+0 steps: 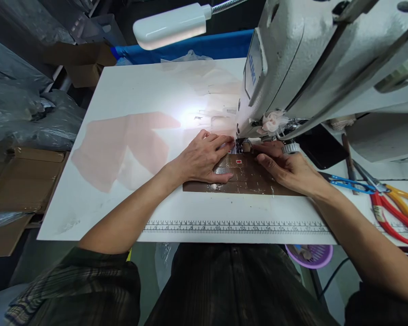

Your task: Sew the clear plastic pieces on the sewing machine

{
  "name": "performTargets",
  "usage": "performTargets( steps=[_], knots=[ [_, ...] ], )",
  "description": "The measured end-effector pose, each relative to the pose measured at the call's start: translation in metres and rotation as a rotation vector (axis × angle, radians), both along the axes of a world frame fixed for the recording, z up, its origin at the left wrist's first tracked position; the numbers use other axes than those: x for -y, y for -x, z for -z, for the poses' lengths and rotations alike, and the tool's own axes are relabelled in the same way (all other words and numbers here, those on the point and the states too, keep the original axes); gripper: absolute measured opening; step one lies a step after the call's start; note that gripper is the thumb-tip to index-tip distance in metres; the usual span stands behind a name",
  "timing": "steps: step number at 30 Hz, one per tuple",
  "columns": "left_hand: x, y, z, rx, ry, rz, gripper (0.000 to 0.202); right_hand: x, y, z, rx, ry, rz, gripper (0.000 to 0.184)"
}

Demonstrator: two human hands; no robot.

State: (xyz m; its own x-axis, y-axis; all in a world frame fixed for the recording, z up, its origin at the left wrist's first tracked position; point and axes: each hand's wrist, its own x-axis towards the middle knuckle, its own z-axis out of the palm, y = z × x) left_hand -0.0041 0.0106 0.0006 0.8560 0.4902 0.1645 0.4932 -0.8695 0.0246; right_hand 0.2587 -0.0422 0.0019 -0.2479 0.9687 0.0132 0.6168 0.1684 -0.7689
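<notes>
My left hand (204, 158) lies flat with its fingers stretched out on the brown taped plate (245, 183), fingertips by the presser foot (240, 145) of the white sewing machine (309, 68). My right hand (285, 167) rests on the plate's right side, fingers curled toward the needle area; whether it pinches anything is hidden. Sheer pale pink fabric (122, 145) spreads over the white table (98, 213) to the left and behind the needle.
A lamp (172, 27) shines on the table top. A ruler strip (234, 226) runs along the front edge. Blue snips (352, 184) and red and orange scissors (394, 213) lie at the right. A purple basket (309, 256) hangs below. Cardboard boxes (23, 181) stand at the left.
</notes>
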Motion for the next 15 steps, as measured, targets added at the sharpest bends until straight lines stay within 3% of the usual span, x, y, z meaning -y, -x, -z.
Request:
performTargets(
  steps=[10, 15],
  knots=[
    [-0.0004, -0.0010, 0.0025, 0.013, 0.041, -0.038, 0.081, -0.0029, -0.0024, 0.0060, 0.018, -0.047, 0.031, 0.032],
    [0.0081, -0.0021, -0.0007, -0.045, 0.018, -0.105, 0.079, -0.0066, 0.0000, 0.0056, -0.269, 0.132, 0.133, 0.020]
  ],
)
